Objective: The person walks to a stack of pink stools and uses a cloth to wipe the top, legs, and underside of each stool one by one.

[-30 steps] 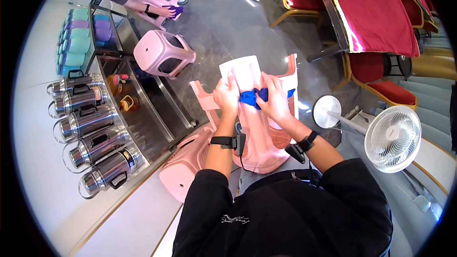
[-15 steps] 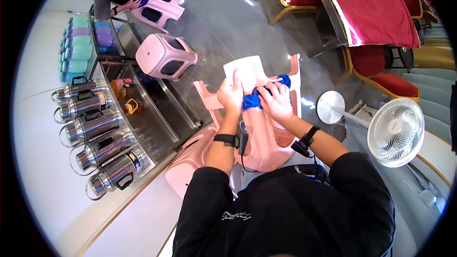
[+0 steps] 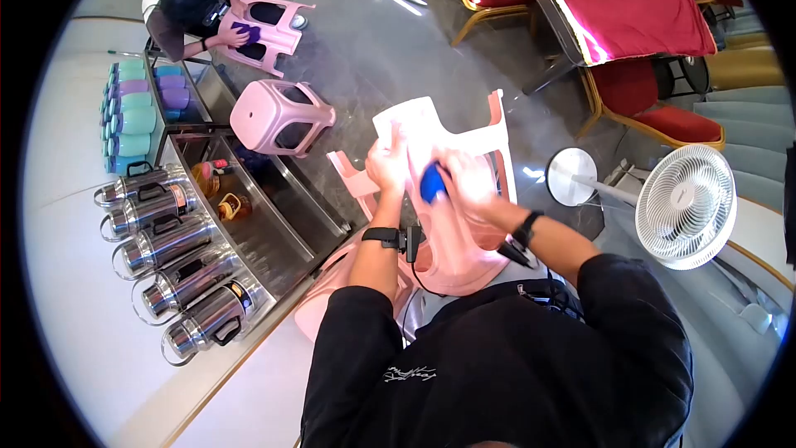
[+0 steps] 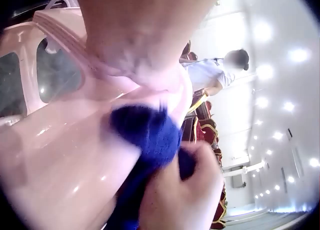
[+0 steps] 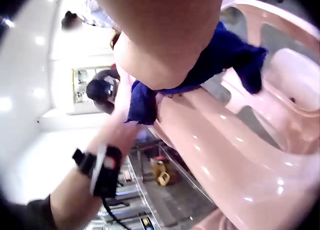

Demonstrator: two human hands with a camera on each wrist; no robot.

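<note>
A pink plastic stool (image 3: 452,236) lies tipped against the person's lap, its legs pointing away. The left hand (image 3: 388,162) grips the edge of a leg, thumb laid along the surface. Bunched under the right hand (image 3: 466,178) is a blue cloth (image 3: 432,183), held against the stool's side; motion blurs these fingers. In the left wrist view the cloth (image 4: 147,132) shows between the left hand (image 4: 145,65) and the right hand (image 4: 182,190). A loose end of the cloth (image 5: 247,60) hangs past the right hand (image 5: 160,45) in the right wrist view.
Another pink stool (image 3: 278,116) stands ahead on the left; beyond it a second person (image 3: 184,8) bends over a stool with a purple cloth. Metal flasks (image 3: 207,315) and cups (image 3: 133,120) line the left shelf. A white fan (image 3: 685,203) and a red-covered table (image 3: 622,0) are at right.
The right hand and blue cloth have shifted down and left along the stool; the cloth looks more bunched. The left hand keeps its hold. The view has turned slightly.
</note>
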